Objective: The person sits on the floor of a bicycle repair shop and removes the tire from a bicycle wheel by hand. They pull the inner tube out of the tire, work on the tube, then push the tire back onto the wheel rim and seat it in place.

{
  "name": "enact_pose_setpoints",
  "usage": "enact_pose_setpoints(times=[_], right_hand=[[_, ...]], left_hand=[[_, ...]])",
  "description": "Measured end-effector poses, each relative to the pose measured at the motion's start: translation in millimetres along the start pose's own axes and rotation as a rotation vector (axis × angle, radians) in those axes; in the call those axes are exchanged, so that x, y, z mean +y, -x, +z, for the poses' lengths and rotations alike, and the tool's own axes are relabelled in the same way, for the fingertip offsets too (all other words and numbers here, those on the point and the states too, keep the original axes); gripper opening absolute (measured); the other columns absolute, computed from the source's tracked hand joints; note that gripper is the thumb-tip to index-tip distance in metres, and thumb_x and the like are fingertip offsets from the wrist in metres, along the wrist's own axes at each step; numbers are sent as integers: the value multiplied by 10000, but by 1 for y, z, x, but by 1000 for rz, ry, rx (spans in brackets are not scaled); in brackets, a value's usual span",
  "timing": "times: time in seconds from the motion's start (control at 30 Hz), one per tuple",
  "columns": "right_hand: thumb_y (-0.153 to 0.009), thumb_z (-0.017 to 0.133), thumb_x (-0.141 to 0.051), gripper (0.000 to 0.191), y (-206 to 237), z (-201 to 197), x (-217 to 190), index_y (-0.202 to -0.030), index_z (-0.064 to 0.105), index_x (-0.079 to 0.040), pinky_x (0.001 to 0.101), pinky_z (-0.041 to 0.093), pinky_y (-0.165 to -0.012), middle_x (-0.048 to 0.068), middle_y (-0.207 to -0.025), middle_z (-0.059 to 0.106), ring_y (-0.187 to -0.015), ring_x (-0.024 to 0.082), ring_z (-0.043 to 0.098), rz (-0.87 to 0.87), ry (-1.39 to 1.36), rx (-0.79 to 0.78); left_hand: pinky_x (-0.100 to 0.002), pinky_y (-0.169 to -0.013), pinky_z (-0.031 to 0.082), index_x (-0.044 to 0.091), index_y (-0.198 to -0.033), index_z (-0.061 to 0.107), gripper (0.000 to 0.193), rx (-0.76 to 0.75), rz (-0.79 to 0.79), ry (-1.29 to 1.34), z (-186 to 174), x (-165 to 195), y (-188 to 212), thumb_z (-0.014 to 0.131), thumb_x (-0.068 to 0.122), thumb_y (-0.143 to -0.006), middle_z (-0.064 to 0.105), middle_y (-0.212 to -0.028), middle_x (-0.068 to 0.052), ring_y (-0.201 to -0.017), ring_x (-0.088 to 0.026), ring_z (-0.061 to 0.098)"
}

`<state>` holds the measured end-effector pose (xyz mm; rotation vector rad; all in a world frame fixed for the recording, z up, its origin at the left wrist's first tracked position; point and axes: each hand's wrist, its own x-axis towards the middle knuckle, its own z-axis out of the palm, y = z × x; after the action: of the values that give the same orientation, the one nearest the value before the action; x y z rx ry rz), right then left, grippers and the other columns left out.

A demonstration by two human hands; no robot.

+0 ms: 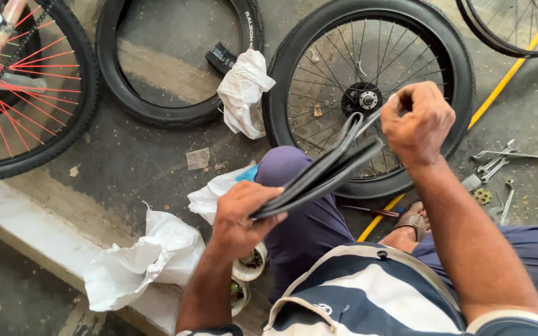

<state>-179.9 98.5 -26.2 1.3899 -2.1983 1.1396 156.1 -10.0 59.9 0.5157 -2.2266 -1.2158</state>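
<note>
Black rubber inner tube (325,171), folded flat, is stretched between both hands, likely for inspection. Left hand (241,214) fingers are clamped on its 8 o'clock end; right hand (418,121) fingers are fisted round its 2 o'clock end. Behind lies a spoked black-tyred wheel (368,93); white plastic bags (151,258) at 8 o'clock, metal spanners (499,162) at 3 o'clock.

Bright, even daylight, soft shadows, sharp focus, slight wide-angle edge stretch.
</note>
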Motion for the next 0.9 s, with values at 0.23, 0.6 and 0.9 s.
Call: enact_pose_setpoints(times=[0.23,0.6,0.9], right_hand=[[-936,692,-19,159,20,-42,121,-844,561,-21,399,547,-747,144,-848,688,-770,292,680,187,201,-107],[-819,718,-125,250,196,-9,97,-1061,763,-85,384,575,-778,145,-979,747,-863,294,739,520,-142,-750],[-831,735,-267,248,225,28,103,-1009,772,-99,383,563,-793,86,-979,744,-916,307,715,544,-32,-1022]], left_hand=[[-372,-862,556,73,-1053,749,304,354,-95,-121,-51,-36,37,877,77,-777,736,-1003,-114,-918,-271,716],[-444,-870,534,69,-1034,758,360,376,-429,-430,24,-260,12,861,297,-775,759,-1024,-163,-967,-353,710],[-480,-914,521,-3,-1089,711,591,688,-826,-520,2,-425,-205,737,548,-879,740,-1080,-229,-1042,-408,689]])
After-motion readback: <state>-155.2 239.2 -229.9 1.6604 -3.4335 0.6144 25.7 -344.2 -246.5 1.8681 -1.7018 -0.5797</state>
